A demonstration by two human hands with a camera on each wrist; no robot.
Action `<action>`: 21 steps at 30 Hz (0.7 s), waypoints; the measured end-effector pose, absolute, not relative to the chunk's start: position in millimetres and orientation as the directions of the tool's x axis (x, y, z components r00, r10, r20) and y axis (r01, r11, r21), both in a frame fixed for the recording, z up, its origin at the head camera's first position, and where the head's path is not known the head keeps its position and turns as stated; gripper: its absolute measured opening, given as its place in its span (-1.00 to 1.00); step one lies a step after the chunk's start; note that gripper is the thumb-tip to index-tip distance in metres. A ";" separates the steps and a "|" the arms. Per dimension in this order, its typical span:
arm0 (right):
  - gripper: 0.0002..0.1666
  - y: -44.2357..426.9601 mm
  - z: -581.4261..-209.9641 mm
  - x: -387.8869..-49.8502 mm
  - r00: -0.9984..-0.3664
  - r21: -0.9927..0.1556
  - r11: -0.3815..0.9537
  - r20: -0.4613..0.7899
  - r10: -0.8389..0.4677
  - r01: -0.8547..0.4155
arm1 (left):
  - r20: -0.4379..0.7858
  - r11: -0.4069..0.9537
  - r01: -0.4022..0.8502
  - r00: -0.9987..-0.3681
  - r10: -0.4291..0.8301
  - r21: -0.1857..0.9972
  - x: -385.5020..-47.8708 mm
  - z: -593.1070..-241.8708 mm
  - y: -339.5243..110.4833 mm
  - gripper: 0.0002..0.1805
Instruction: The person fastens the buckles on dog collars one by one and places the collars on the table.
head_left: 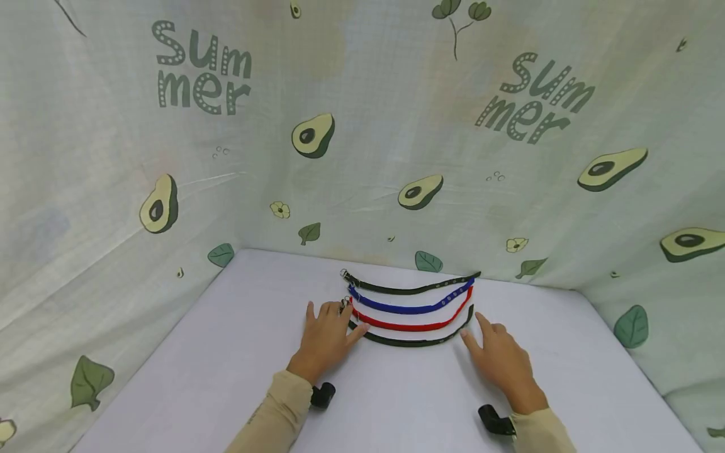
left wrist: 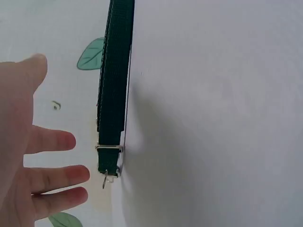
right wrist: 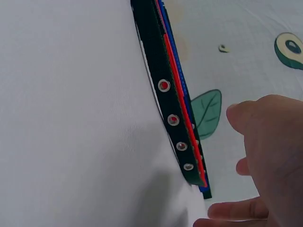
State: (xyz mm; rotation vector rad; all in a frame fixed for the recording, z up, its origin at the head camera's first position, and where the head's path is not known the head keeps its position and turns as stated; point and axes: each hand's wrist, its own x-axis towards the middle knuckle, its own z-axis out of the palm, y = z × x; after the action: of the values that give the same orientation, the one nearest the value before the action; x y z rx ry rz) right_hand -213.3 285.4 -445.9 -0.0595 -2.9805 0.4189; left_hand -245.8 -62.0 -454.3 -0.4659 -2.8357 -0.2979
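Several collars lie in curved rows on the white table: a dark one [head_left: 408, 291] at the back, then a blue collar [head_left: 404, 309], a red collar [head_left: 408, 328] and a dark green collar [head_left: 408, 343] in front. My left hand [head_left: 324, 340] is spread at their left, buckle ends, partly covering them; the left wrist view shows the front collar's metal buckle [left wrist: 109, 148] and ring beside the fingers. Near the right tips hovers my right hand [head_left: 503, 358], fingers loosely extended, holding nothing. Metal eyelets [right wrist: 173, 120] run along the green strap in the right wrist view.
The white tabletop [head_left: 396, 402] reaches back to a pale cloth [head_left: 362, 75] printed with avocados, leaves and lettering, which hangs behind and at both sides. A black wrist fitting [head_left: 324, 396] sits under the left sleeve, another black fitting [head_left: 495, 420] by the right.
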 end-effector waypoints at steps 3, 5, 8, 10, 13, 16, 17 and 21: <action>-0.11 281.6 -446.9 -219.1 -0.990 -0.312 0.949 0.116 0.076 0.037 | 0.302 0.931 0.313 -0.920 0.249 0.188 -246.6 -454.4 -58.7 -0.30; -0.14 278.8 -447.5 -222.9 -0.991 -0.333 0.941 0.098 0.091 0.054 | 0.317 0.933 0.298 -0.921 0.226 0.202 -247.1 -455.6 -56.7 -0.35; -0.22 275.7 -449.2 -228.8 -0.990 -0.368 0.927 0.086 0.115 0.076 | 0.347 0.930 0.295 -0.914 0.208 0.219 -248.1 -459.2 -54.0 -0.43; -0.26 275.2 -450.3 -233.3 -0.987 -0.386 0.919 0.096 0.130 0.084 | 0.368 0.923 0.306 -0.906 0.208 0.232 -248.4 -461.4 -52.3 -0.50; -0.32 275.3 -452.1 -238.4 -0.981 -0.407 0.909 0.124 0.152 0.089 | 0.390 0.914 0.316 -0.898 0.202 0.254 -248.5 -462.2 -50.6 -0.60; -0.35 275.4 -454.3 -241.3 -0.974 -0.424 0.900 0.143 0.174 0.099 | 0.390 0.912 0.311 -0.901 0.192 0.269 -248.1 -461.4 -50.1 -0.66; -0.35 275.0 -454.9 -241.5 -0.973 -0.429 0.897 0.144 0.183 0.105 | 0.386 0.912 0.305 -0.903 0.187 0.274 -247.9 -460.8 -50.1 -0.68; -0.30 273.9 -460.7 -241.8 -0.964 -0.439 0.889 0.155 0.216 0.129 | 0.350 0.910 0.297 -0.918 0.188 0.288 -247.0 -460.8 -47.8 -0.71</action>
State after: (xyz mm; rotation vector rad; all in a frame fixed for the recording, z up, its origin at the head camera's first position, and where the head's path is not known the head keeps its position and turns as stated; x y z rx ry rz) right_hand -241.8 273.9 -460.7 -0.2633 -2.8573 0.6432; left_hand -247.0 -47.8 -460.8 -0.3594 -2.7559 -0.4863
